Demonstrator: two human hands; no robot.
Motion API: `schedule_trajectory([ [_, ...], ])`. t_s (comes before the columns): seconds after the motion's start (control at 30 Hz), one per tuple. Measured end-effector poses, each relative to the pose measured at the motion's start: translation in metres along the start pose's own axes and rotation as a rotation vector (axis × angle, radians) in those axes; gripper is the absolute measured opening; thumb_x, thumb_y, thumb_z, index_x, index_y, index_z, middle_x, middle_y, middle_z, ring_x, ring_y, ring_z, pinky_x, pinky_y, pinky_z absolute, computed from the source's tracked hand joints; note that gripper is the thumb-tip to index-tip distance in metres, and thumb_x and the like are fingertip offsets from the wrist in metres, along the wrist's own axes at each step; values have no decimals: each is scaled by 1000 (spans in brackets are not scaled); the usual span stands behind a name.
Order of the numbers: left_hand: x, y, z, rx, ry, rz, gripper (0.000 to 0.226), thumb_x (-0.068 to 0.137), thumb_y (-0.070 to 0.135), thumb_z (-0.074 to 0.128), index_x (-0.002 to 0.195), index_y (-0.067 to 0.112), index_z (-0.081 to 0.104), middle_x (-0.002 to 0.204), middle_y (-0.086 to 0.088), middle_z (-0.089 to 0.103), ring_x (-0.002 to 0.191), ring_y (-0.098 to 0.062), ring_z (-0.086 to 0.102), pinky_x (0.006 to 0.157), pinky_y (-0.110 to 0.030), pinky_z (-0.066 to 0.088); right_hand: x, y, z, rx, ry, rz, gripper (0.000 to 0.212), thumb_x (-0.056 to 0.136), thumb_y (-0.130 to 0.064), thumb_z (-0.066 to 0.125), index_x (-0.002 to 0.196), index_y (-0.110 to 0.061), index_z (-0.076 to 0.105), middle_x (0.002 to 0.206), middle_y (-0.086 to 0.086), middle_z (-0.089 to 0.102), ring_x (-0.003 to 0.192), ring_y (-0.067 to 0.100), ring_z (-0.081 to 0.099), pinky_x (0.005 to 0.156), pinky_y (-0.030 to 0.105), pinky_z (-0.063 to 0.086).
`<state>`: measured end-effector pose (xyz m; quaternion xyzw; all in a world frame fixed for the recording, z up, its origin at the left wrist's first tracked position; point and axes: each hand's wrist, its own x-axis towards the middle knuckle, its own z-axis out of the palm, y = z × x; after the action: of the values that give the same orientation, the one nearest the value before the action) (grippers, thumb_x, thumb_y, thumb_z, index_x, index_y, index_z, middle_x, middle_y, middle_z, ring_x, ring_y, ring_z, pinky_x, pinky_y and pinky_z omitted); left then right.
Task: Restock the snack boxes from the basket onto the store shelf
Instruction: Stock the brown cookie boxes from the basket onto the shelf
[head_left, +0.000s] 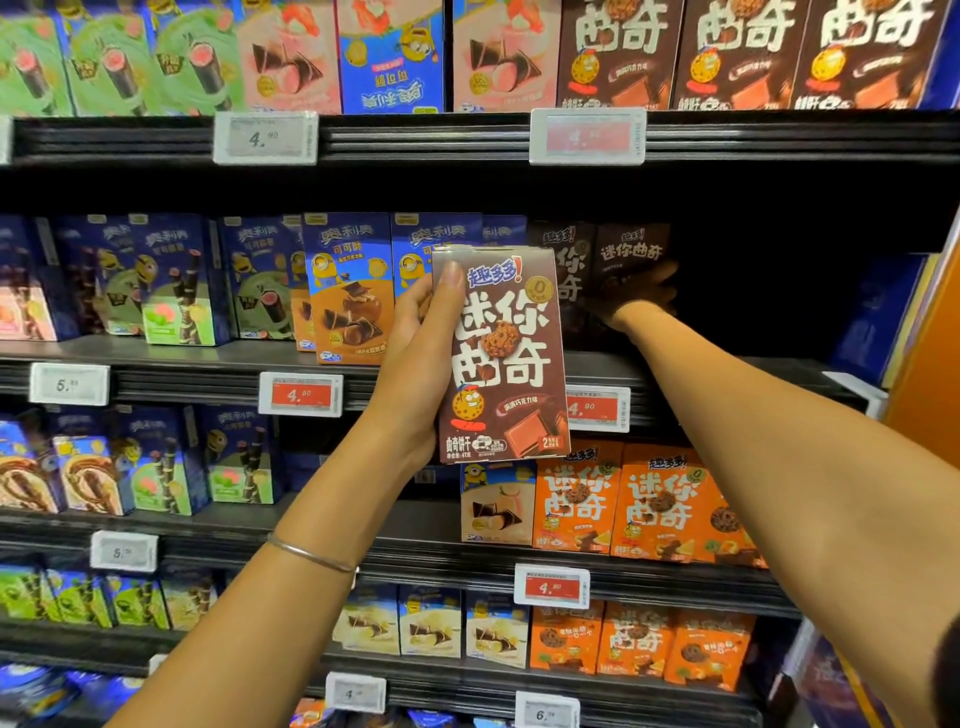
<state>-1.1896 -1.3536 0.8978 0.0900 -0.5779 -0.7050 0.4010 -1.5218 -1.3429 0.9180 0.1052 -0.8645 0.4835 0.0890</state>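
My left hand (415, 353) grips a brown cookie box (501, 358) upright in front of the middle shelf, thumb on its front left edge. A second box edge shows just behind its top. My right hand (636, 301) reaches deep into the dark shelf bay and holds a matching brown box (631, 254) standing there, fingers wrapped round its lower part. Another brown box (566, 270) stands just left of it. The basket is out of view.
Blue snack boxes (348, 286) fill the shelf (208, 353) left of the brown ones. The bay to the right of my right hand is dark. Orange cookie boxes (660, 504) stand one shelf below. Price tags (597, 408) line the shelf edges.
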Motion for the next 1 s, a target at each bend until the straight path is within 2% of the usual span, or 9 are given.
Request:
schedule_trajectory([
  [0.23, 2, -1, 1, -1, -2, 1, 76, 78, 63, 67, 139, 22, 49, 113, -4, 79, 99, -26, 79, 79, -40, 66, 6, 2, 2, -33, -42, 10, 144, 67, -60, 87, 160, -17, -16, 165, 21, 15, 148, 44, 27, 118, 56, 30],
  [0.33, 2, -1, 2, 0, -5, 2, 78, 78, 64, 67, 141, 21, 49, 116, -5, 78, 102, -27, 78, 86, -46, 65, 3, 1, -2, -60, -71, 22, 143, 70, -61, 84, 159, -18, -18, 166, 22, 13, 148, 44, 27, 119, 54, 30],
  [0.47, 1, -2, 1, -15, 1, -12, 75, 83, 62, 66, 142, 20, 47, 117, -7, 77, 100, -27, 78, 78, -40, 66, -17, -8, -23, -3, -30, 68, 143, 69, -62, 85, 160, -19, -16, 168, 20, 3, 152, 44, 16, 120, 53, 25],
  [0.53, 1, -3, 2, -16, -5, -6, 68, 89, 59, 64, 142, 20, 47, 118, -8, 77, 101, -27, 78, 79, -40, 66, -37, -16, -44, 67, -7, 53, 127, 76, -63, 78, 162, -15, -2, 167, 18, 10, 151, 41, 19, 119, 50, 26],
  [0.6, 1, -4, 4, -15, -8, 2, 66, 91, 58, 63, 141, 19, 48, 119, -8, 76, 102, -27, 78, 82, -42, 65, -65, -18, -68, 224, -50, -88, 85, 90, -54, 66, 156, -13, 32, 153, 15, 41, 140, 36, 42, 105, 42, 42],
  [0.63, 2, -5, 6, -14, -4, 8, 66, 90, 60, 63, 140, 18, 48, 119, -8, 76, 102, -27, 78, 84, -44, 65, -84, -15, -79, 370, -79, -171, 63, 94, -52, 62, 142, -14, 50, 135, 9, 58, 126, 31, 57, 93, 37, 50],
  [0.7, 2, -4, 10, -4, -10, 23, 72, 84, 63, 64, 139, 18, 50, 120, -9, 76, 103, -27, 77, 88, -47, 64, -138, -2, -103, 579, -197, -310, 43, 94, -61, 57, 115, -24, 64, 109, -4, 73, 99, 12, 72, 78, 29, 56],
  [0.83, 4, -4, 18, 8, -20, 50, 69, 89, 61, 63, 143, 20, 49, 125, -10, 73, 105, -27, 77, 89, -47, 64, -226, 23, -115, 647, -397, -492, 36, 87, -66, 65, 102, -33, 67, 102, -14, 75, 93, 1, 73, 65, 17, 58],
  [1.0, 1, -9, 25, -2, -25, 68, 82, 86, 67, 64, 149, 19, 45, 128, -12, 72, 109, -29, 75, 92, -49, 62, -260, 46, -106, 572, -288, -479, 43, 85, -57, 73, 117, -32, 61, 119, -13, 67, 100, 0, 69, 71, 15, 57],
])
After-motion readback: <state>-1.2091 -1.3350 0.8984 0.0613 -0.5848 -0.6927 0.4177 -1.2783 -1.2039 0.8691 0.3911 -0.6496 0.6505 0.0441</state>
